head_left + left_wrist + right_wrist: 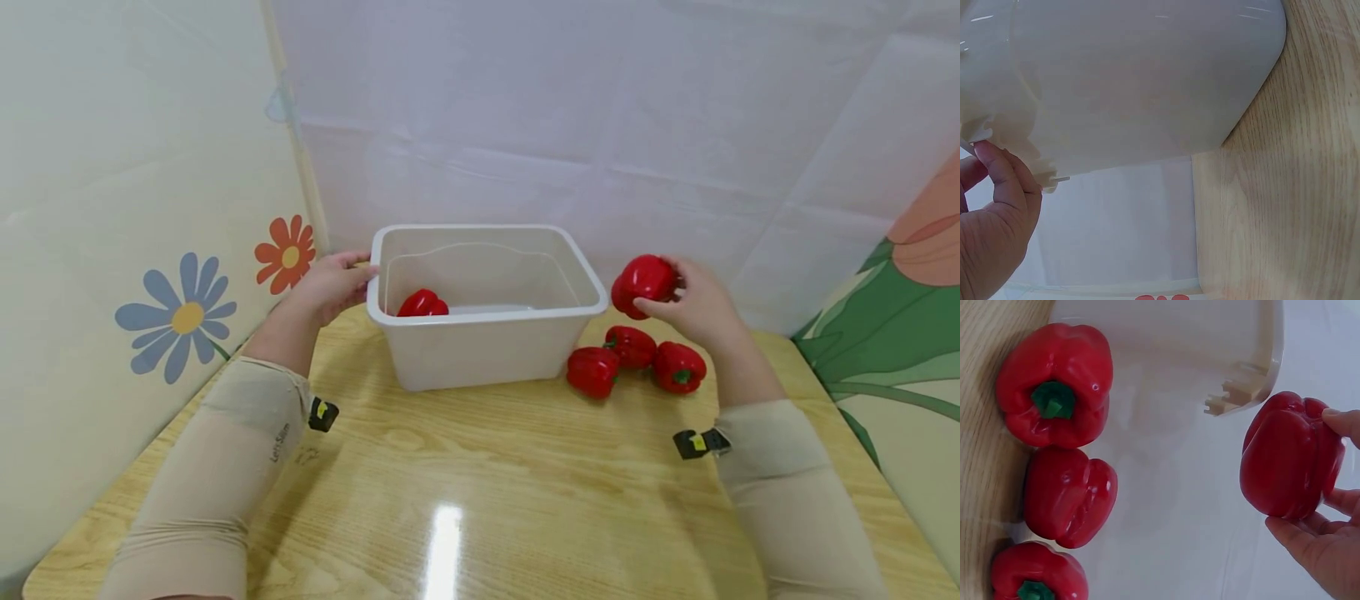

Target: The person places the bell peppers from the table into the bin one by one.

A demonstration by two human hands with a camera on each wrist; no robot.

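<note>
Right hand holds red pepper; left sleeve reads "Left-Slim".

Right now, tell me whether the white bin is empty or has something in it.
Not empty: the white plastic bin holds one red bell pepper, lying at its left inner end in the head view. The rest of its floor looks bare.
</note>
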